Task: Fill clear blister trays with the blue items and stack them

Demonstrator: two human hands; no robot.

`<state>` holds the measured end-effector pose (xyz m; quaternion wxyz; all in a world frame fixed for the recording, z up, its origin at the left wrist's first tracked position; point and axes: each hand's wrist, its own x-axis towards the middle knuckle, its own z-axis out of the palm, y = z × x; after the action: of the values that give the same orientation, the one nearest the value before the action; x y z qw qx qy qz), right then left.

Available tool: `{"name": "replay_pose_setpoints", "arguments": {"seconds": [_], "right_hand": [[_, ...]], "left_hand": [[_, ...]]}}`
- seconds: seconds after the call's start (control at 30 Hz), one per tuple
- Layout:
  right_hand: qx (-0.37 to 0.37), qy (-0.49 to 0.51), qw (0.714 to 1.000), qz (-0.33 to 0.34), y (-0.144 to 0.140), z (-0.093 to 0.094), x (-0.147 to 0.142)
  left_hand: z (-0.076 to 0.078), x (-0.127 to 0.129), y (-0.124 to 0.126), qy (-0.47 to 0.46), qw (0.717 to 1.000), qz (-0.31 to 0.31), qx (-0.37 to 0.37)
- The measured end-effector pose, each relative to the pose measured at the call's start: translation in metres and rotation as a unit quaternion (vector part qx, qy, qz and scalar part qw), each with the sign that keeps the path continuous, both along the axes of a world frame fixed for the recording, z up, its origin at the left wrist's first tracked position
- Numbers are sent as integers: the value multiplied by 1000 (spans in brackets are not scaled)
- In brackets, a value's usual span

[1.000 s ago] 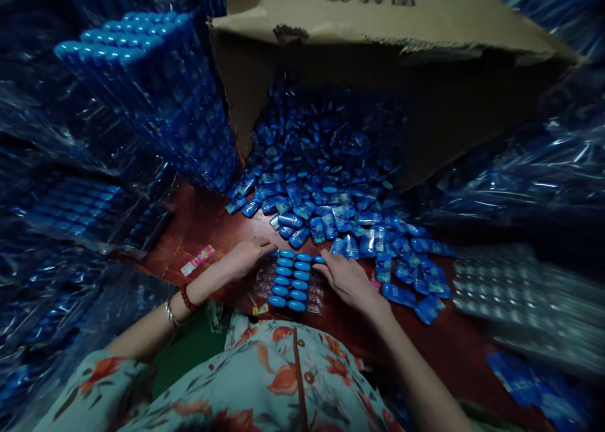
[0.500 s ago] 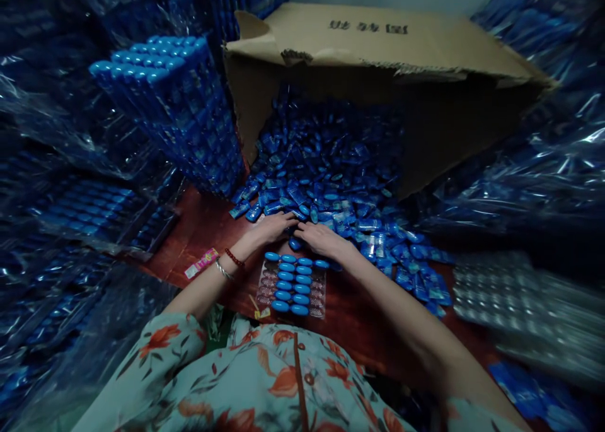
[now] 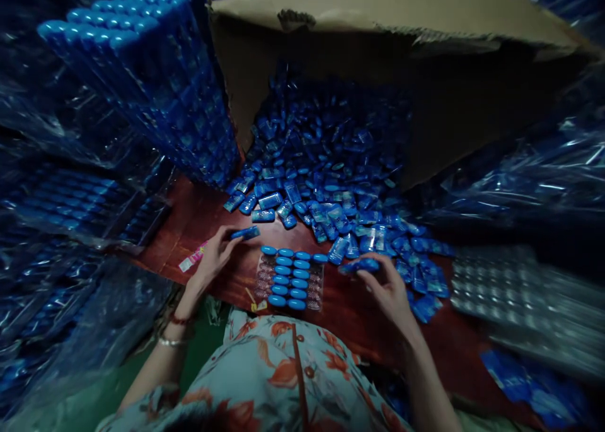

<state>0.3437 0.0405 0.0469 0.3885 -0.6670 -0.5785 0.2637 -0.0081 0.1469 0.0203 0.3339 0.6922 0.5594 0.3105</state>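
Cardboard box (image 3: 363, 12), packet heap (image 3: 326, 183) beyond blister tray (image 3: 314, 288); hands (image 3: 213, 255) (image 3: 390, 290) apart, each pinching packet (image 3: 246, 233) (image 3: 366, 265).

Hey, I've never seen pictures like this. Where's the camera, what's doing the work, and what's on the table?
There's no machine here: these are a person's bare hands, seen from a camera worn on their head, looking forward and down. The left hand holds a small blue packet; the right hand holds another blue piece. Between them, on the reddish table, lies a clear tray, its two middle columns filled with blue pieces. Beyond it, a heap of blue packets spills from a cardboard box.
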Motion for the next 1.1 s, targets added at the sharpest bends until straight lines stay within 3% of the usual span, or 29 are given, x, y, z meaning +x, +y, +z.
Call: {"name": "replay_pose_setpoints", "arguments": {"seconds": [0.07,0.13,0.27,0.37,0.5,0.67,0.8,0.97,1.03,1.1], "right_hand": [[-1,21,1000,23,-14,-13,-15],[16,17,999,29,-19,-27,-32],[67,-74,992,73,-14,-44,-47],[63,-208,966,138,-11,-40,-44],[28,-361,910,202,-6,-17,-46],[-21,-448,858,252,6,0,-63],[21,-467,852,235,6,-8,-67],[145,-424,885,125,-15,-23,-49],[146,-416,894,77,-17,-26,-36],[101,-436,892,62,-11,-27,-24]], "left_hand": [[2,-6,-26,-6,999,30,-27],[2,-3,-46,-14,999,17,-42],[1,17,-63,-8,1000,-12,5],[-1,25,-62,28,996,-43,67],[2,25,-52,131,968,-175,125],[15,33,-36,234,918,-287,141],[21,40,-30,293,880,-341,151],[4,28,-36,229,887,-307,258],[-5,25,-33,161,916,-241,276],[-11,26,-20,93,950,-147,260]]}}
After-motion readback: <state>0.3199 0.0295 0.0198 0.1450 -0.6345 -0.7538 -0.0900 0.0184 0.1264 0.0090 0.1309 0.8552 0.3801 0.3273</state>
